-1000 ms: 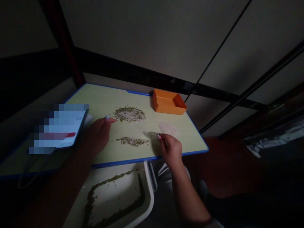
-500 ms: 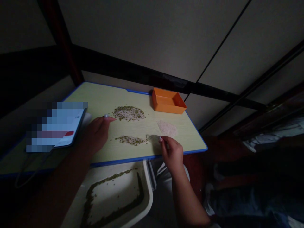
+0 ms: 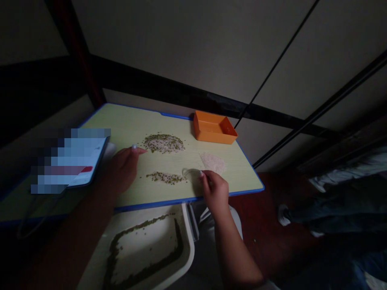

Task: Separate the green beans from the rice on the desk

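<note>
My right hand (image 3: 215, 189) pinches a thin, clear spoon-like tool (image 3: 191, 172) between thumb and fingers. Its tip is by the right end of a narrow strip of green beans mixed with pale grains (image 3: 166, 177). Behind that strip lies a larger mixed heap (image 3: 163, 143), and to the right of the tool is a patch of pale grains (image 3: 213, 162). My left hand (image 3: 126, 167) is at the left side of the large heap, index finger stretched out and the other fingers curled; nothing shows in it.
An orange box (image 3: 214, 135) stands at the back right of the blue-edged table (image 3: 127, 117). A lit phone or tablet (image 3: 81, 157) lies left. Below the front edge is a white basin (image 3: 189, 249) with green beans along its sides. A person's legs (image 3: 317, 215) are at right.
My right hand and the tool dipped slightly toward the strip, then shifted a little left. My left hand stays almost still. Legs of people at right have moved.
</note>
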